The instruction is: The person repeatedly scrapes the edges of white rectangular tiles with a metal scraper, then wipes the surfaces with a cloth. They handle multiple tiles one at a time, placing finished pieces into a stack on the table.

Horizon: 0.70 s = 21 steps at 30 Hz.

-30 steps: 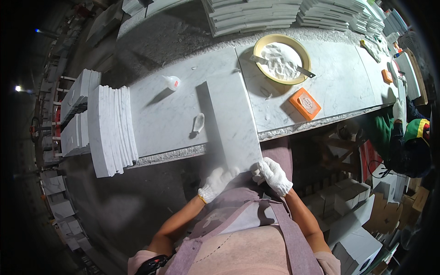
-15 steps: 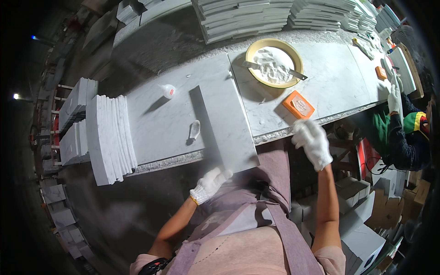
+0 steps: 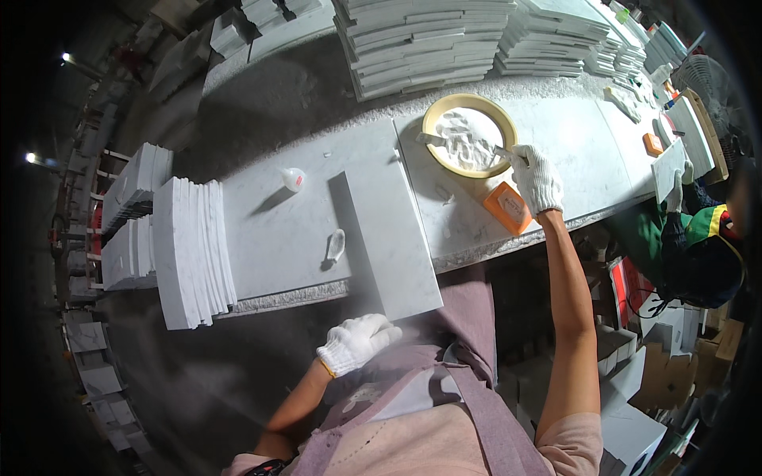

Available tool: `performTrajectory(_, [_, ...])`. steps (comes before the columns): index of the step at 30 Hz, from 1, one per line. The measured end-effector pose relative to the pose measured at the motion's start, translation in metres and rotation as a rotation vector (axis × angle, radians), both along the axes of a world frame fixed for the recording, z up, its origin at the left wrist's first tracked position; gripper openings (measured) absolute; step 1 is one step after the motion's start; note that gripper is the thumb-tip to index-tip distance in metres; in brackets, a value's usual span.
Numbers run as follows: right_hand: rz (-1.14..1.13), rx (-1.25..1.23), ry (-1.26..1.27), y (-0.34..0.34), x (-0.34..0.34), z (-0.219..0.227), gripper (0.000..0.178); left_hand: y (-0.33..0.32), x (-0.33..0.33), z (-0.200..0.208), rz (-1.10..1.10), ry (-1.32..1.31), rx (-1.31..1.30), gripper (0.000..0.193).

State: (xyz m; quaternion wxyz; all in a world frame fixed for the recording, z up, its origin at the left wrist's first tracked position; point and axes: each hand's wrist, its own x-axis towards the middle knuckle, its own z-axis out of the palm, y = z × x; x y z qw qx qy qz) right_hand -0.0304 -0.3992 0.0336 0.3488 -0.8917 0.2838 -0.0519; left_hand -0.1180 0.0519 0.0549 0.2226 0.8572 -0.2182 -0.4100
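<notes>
My right hand (image 3: 537, 181), in a white knit glove, is closed on the end of a flat metal scraper (image 3: 503, 151) at the right rim of a yellow bowl (image 3: 429, 119). White powder or paste (image 3: 468, 136) fills the bowl. Another flat metal end (image 3: 431, 139) crosses its left rim; I cannot tell whether it is a separate tool. My gloved left hand (image 3: 361, 343) is loosely curled and appears empty, just below the near end of a long pale stone slab (image 3: 390, 238). That slab lies across the worktable and overhangs its front edge. An orange box (image 3: 508, 208) stands beside my right wrist.
On the marble-topped table (image 3: 262, 238) stand a small white bottle (image 3: 293, 180) and a clear oblong piece (image 3: 336, 244). Upright slabs (image 3: 186, 250) line the left end; tall slab stacks (image 3: 421, 47) rise behind. At the far right, a co-worker's gloved hands (image 3: 677, 190) hold a pale tile.
My right hand has moved up from the table edge to the bowl and taken hold of the scraper. My left hand now sits slightly away from the slab's near end.
</notes>
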Motion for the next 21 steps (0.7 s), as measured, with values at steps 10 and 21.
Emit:
performTrajectory(10, [0.102,-0.118,-0.16,-0.057,0.06,0.002,0.025,-0.001,0.004,-0.002,-0.086,-0.032,0.024,0.054])
performTrajectory(21, [0.421,-0.357,-0.174,0.036,0.073,0.06,0.044,-0.001,0.004,-0.005,-0.204,-0.129,0.053,0.059])
